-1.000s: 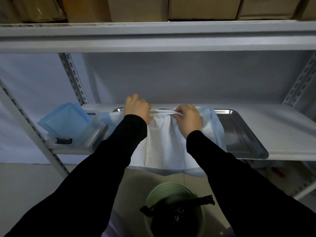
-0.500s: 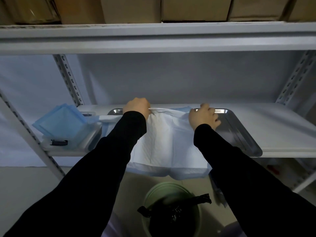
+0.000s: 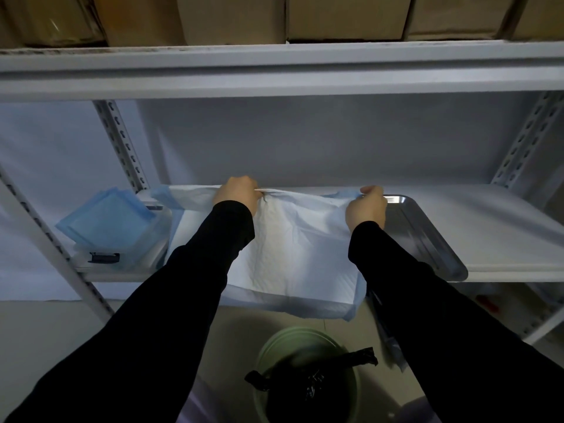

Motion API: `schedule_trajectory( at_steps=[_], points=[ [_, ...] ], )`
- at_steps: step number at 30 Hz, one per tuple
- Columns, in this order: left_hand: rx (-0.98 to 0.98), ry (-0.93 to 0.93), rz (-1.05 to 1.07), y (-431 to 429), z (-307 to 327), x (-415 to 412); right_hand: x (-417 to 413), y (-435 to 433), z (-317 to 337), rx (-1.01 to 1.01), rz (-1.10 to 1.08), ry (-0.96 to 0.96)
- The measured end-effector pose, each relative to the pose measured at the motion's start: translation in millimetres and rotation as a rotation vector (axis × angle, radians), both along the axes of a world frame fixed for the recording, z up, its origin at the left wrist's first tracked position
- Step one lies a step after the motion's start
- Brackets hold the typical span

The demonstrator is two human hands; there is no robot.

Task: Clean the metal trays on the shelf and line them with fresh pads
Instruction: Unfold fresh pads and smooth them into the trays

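Observation:
A metal tray (image 3: 427,236) lies on the white shelf (image 3: 503,227), mostly covered by a white pad with blue edges (image 3: 293,254). The pad's near edge hangs over the shelf front. My left hand (image 3: 239,193) grips the pad's far edge near the middle. My right hand (image 3: 366,207) pinches the far edge close to the tray's right end. Only the tray's right part and rim show bare.
A clear box holding a stack of folded blue pads (image 3: 106,221) stands at the shelf's left end. A green bin with a black bag (image 3: 308,377) sits on the floor below. Cardboard boxes (image 3: 345,16) fill the shelf above. Perforated uprights (image 3: 122,145) frame both sides.
My hands have moved apart along the pad's far edge, the right one going rightward, spreading the pad wider over the tray. More of the tray is covered now.

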State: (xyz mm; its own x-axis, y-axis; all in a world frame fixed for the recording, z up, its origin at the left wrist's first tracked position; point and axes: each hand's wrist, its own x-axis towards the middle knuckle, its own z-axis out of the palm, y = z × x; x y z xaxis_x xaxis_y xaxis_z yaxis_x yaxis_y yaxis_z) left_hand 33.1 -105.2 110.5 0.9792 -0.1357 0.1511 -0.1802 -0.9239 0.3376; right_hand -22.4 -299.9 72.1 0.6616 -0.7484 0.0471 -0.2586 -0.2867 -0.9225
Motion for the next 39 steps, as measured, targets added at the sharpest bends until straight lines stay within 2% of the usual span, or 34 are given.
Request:
schedule_trajectory(
  at_steps=[10,12,15,17,20,26,30,32,35,39],
  points=[
    [0.041,0.003,0.098,-0.6,0.9,5.6,1.4,-6.2,2.9,0.042,-0.057,-0.227],
    [0.056,0.002,0.1,-1.3,1.3,6.4,0.4,-2.3,2.1,-0.165,-0.034,-0.186],
    [0.08,0.0,0.099,-3.8,1.3,7.1,0.8,7.1,-0.4,-0.705,0.171,0.019],
    [0.093,-0.002,0.083,-6.3,1.4,6.4,2.4,15.3,2.0,-0.887,0.337,0.074],
    [0.108,-0.019,0.031,-9.0,0.9,4.6,4.2,25.3,4.8,-1.045,0.392,0.137],
    [0.117,-0.053,-0.002,3.6,2.4,3.4,7.4,19.2,10.1,-1.042,0.189,0.17],
    [0.12,-0.071,0.021,11.0,3.6,2.2,2.9,24.9,16.1,-1.006,0.386,0.114],
    [0.145,-0.071,0.007,9.3,7.6,0.3,4.9,26.4,18.0,-0.997,0.46,0.218],
    [0.179,-0.039,-0.013,6.8,16.7,0.6,9.4,24.6,22.5,-1.015,0.401,0.339],
    [0.153,-0.021,-0.041,2.3,29.7,9.9,16.4,26.5,32.1,-1.033,0.299,0.293]
  ],
)
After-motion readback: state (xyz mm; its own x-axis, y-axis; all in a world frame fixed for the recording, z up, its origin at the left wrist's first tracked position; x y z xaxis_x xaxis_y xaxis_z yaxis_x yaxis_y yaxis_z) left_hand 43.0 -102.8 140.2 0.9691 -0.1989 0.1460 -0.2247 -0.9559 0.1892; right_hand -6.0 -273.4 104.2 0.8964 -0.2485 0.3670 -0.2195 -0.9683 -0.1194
